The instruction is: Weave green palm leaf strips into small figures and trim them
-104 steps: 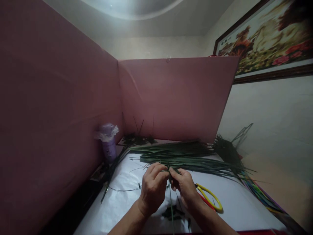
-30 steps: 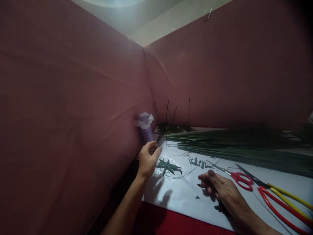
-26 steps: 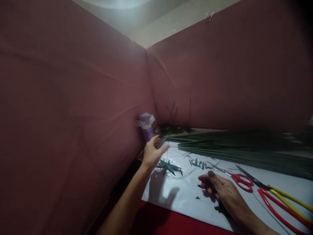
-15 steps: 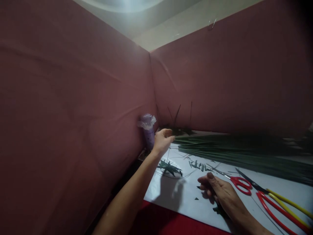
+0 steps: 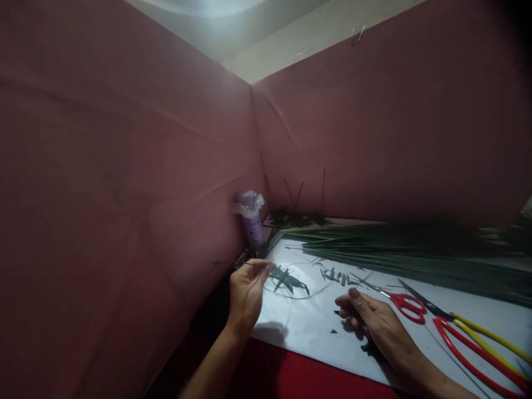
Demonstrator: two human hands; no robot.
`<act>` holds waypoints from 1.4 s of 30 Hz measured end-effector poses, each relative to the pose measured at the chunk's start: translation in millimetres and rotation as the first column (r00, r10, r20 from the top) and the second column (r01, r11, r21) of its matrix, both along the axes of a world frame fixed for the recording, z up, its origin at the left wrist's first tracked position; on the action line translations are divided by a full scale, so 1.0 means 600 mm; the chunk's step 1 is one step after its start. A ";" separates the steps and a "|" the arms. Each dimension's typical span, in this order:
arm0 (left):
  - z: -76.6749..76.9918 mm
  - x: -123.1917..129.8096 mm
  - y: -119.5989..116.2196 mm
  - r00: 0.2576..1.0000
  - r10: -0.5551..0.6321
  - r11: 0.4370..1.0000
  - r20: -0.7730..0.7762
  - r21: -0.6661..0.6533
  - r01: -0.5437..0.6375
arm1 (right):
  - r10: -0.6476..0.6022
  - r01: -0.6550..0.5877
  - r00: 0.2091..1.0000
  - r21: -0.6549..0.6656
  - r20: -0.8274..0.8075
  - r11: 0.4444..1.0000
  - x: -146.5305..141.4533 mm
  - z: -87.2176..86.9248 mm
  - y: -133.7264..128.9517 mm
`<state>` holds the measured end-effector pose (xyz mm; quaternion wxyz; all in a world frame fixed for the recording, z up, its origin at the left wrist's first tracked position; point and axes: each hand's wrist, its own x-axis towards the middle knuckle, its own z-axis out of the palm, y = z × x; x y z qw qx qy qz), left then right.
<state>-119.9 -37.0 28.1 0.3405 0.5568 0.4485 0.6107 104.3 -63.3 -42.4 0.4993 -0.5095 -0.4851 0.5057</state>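
My left hand is raised over the left edge of the white sheet, thumb and fingers pinched on a thin dark strand. Just beyond its fingertips lies a small green figure of folded leaf strips, with thin curved strands around it. My right hand rests low over the sheet, its fingers curled together. A dark tip shows by those fingers, and whatever they hold is hidden. Dark green scraps lie under that palm. Small cut leaf pieces are scattered beyond it.
Red-handled scissors and larger shears with red and yellow handles lie at right. Long green leaves stretch along the back. A purple plastic-wrapped cylinder stands in the corner. Pinkish-brown panels enclose the white sheet.
My left hand has drawn back from the leaf tips, down and toward me, and now pinches a thin strand beside the leaf figure. My right hand has stayed nearly still.
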 end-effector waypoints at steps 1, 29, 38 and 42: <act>-0.008 -0.006 -0.013 1.000 0.021 1.000 0.002 0.003 -0.021 | -0.002 0.002 1.000 0.002 -0.004 1.000 0.000 0.000 0.000; 0.031 0.054 -0.038 0.980 -0.092 0.984 0.177 0.169 0.061 | 0.015 -0.012 0.999 0.055 -0.049 0.998 0.010 0.012 0.010; 0.038 0.096 -0.050 0.969 -0.236 0.951 0.078 0.226 0.213 | 0.087 -0.078 0.992 0.101 -0.088 0.992 -0.002 0.031 0.002; 0.035 0.114 -0.054 0.932 -0.354 0.918 0.074 0.220 0.331 | 0.065 -0.054 0.992 0.109 -0.106 0.993 -0.003 0.030 0.010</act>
